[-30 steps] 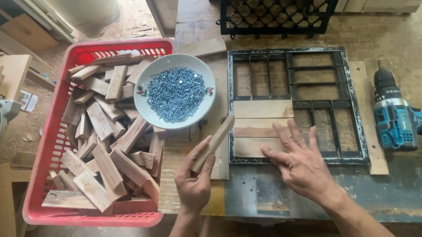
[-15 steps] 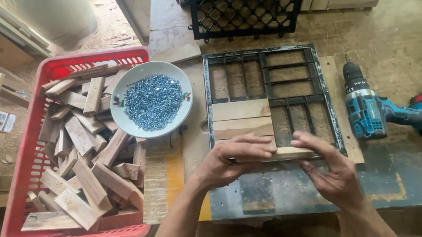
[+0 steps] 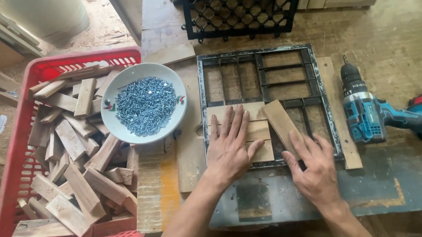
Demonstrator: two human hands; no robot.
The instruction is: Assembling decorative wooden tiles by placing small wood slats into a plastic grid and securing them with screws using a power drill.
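Wooden slats [image 3: 254, 129] partly hidden under hands, left hand [image 3: 230, 150], right hand [image 3: 315, 167]

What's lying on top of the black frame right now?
Wooden slats sit on the black frame, with the left hand flat on them. The right hand touches one angled slat. The hands cover the frame beneath.

My left hand [image 3: 231, 150] lies flat on the short wooden slats [image 3: 254, 129] set side by side in the lower left of the black grid frame [image 3: 262, 55]. My right hand [image 3: 314, 167] touches a tilted slat [image 3: 280, 122], leaning diagonally across the frame just beside them.
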